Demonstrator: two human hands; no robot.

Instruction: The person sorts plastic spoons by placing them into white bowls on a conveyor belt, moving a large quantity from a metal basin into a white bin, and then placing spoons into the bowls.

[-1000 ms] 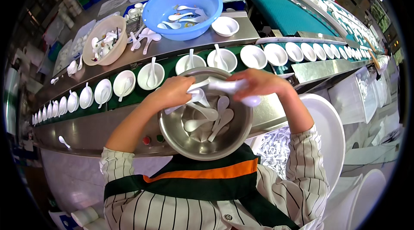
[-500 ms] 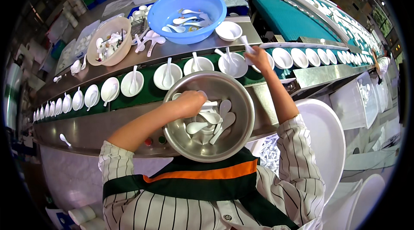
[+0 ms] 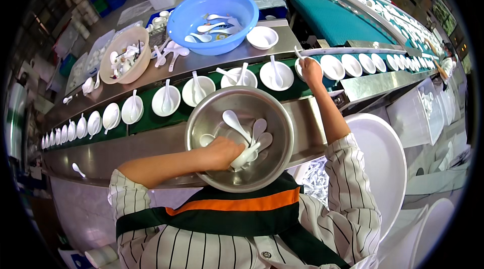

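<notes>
My left hand [image 3: 221, 153] is down inside a steel basin [image 3: 201, 181], its fingers closed around a white soup spoon [image 3: 246, 156]. Several more white spoons [image 3: 234, 122] lie loose in the basin. Over on the right, my right hand [image 3: 311, 71] pinches a white spoon [image 3: 298, 53] by its handle, above a white bowl [image 3: 298, 69] that the hand partly covers. Just left of it, a bowl [image 3: 285, 81] on the green conveyor belt [image 3: 174, 113] carries one spoon. The bowl [image 3: 230, 79] beyond that has two spoons.
A blue tub [image 3: 181, 42] with spoons, a beige tub [image 3: 108, 70] and a spare bowl [image 3: 262, 37] stand on the steel ledge behind the belt. At the right are a teal conveyor [image 3: 338, 22] and a large white tub [image 3: 393, 168]. A lone spoon [image 3: 78, 170] lies at far left.
The bowls have travelled left along the belt. My right hand has shifted slightly right, over another bowl, with a spoon. My left hand has moved lower in the basin among the spoons.
</notes>
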